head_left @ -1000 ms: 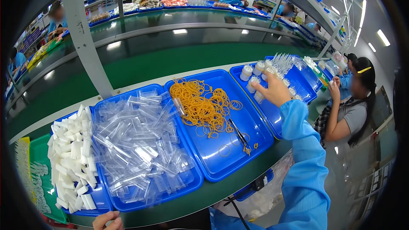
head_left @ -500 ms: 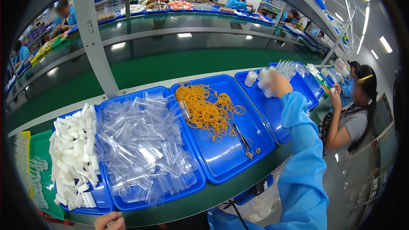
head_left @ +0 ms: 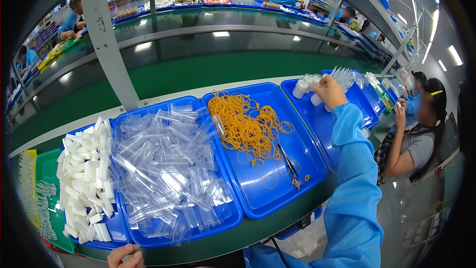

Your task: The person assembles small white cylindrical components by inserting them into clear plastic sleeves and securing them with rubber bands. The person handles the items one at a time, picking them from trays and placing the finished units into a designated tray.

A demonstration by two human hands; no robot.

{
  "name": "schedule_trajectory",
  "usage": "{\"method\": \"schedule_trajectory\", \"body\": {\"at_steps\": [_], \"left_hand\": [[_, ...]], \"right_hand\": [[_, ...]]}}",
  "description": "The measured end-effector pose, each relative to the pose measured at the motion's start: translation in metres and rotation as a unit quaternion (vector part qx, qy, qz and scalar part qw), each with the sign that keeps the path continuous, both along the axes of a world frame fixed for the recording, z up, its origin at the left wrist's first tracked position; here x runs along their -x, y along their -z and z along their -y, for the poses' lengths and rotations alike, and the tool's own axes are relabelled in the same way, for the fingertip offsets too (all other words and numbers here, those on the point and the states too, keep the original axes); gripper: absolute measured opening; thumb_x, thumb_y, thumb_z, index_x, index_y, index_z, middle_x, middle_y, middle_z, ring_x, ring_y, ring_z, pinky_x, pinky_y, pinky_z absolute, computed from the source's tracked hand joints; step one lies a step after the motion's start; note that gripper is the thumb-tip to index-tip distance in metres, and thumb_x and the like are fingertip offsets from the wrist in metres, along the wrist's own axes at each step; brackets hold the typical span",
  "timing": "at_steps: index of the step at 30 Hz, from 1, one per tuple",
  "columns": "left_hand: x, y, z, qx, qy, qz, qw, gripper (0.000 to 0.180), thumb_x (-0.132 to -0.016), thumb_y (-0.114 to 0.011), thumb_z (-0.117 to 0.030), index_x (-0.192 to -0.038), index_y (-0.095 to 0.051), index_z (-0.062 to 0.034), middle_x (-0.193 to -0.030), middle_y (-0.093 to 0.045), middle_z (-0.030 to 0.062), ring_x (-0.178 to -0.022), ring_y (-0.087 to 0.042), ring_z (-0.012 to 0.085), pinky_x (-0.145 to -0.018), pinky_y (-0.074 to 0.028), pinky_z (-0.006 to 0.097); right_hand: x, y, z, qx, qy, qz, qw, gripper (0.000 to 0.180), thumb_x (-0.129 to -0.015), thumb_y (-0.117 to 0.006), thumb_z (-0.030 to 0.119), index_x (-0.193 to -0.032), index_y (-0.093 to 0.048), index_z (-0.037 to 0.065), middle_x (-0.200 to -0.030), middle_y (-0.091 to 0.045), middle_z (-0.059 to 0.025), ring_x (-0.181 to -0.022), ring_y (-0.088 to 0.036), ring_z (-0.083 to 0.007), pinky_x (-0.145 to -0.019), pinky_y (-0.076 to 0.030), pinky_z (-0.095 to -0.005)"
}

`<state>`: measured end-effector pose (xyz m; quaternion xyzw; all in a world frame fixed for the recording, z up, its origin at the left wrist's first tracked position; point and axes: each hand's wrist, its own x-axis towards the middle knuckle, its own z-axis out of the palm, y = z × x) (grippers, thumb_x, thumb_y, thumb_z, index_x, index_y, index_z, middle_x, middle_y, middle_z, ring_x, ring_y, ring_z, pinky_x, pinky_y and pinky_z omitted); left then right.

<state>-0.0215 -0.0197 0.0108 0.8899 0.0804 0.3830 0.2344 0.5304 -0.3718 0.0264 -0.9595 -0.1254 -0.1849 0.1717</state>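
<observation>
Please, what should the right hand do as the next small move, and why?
Perhaps gently steady the white-and-clear cylinders before withdrawing: the right hand is right at them, and they stand close together near the far-left corner of the blue tray beneath. Whether it grips one is unclear.

Right hand (head_left: 331,92): at white-and-clear bundles (head_left: 300,89) in a blue tray (head_left: 321,129); contact looks likely, though partly hidden
Rubber bands (head_left: 243,124): left of the right hand
Left hand (head_left: 125,256): loosely curled
Clear sleeves (head_left: 168,168): beyond the left hand
White pieces (head_left: 84,178): beyond it, leftward
</observation>
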Motion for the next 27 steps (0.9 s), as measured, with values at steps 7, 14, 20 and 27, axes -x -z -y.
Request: {"method": "schedule_trajectory", "body": {"at_steps": [7, 14, 20, 27], "left_hand": [[0.0, -0.001, -0.001, -0.002, 0.008, 0.004, 1.0, 0.016, -0.084, -0.072, 0.009, -0.099, -0.071, 0.0041, -0.103, -0.067, 0.0178, -0.092, -0.066, 0.0291, -0.081, -0.056, 0.035], [0.004, -0.001, 0.002, 0.004, 0.012, 0.007, 1.0, 0.016, -0.084, -0.072, 0.009, -0.099, -0.071, 0.0035, -0.105, -0.066, 0.0171, -0.094, -0.066, 0.0283, -0.081, -0.055, 0.034], [0.007, -0.003, 0.005, 0.016, 0.008, -0.005, 1.0, 0.017, -0.084, -0.072, 0.009, -0.1, -0.071, 0.0038, -0.105, -0.067, 0.017, -0.094, -0.066, 0.0282, -0.081, -0.055, 0.034], [0.006, 0.001, 0.005, 0.009, 0.012, -0.001, 1.0, 0.017, -0.084, -0.072, 0.01, -0.1, -0.071, 0.0037, -0.105, -0.067, 0.0173, -0.093, -0.066, 0.0281, -0.08, -0.055, 0.034]], "right_hand": [[0.03, 0.006, 0.017, 0.011, -0.095, -0.034, 0.995, 0.045, -0.073, -0.084, 0.029, -0.106, -0.068, 0.002, -0.101, -0.071, -0.0186, -0.099, -0.068, -0.0335, -0.087, -0.053, -0.0417], [0.013, 0.007, -0.011, 0.021, -0.084, -0.057, 0.995, 0.042, -0.074, -0.082, 0.024, -0.109, -0.069, 0.004, -0.109, -0.071, -0.0199, -0.105, -0.067, -0.0364, -0.091, -0.053, -0.0426], [-0.002, 0.018, -0.029, -0.077, -0.064, -0.053, 0.994, 0.049, -0.073, -0.084, 0.026, -0.112, -0.067, 0.003, -0.108, -0.07, -0.0213, -0.102, -0.068, -0.037, -0.091, -0.053, -0.0428], [0.015, -0.009, -0.001, 0.024, -0.045, -0.057, 0.997, 0.049, -0.072, -0.085, 0.025, -0.11, -0.067, 0.001, -0.107, -0.07, -0.0205, -0.101, -0.068, -0.0357, -0.09, -0.053, -0.042]]}}
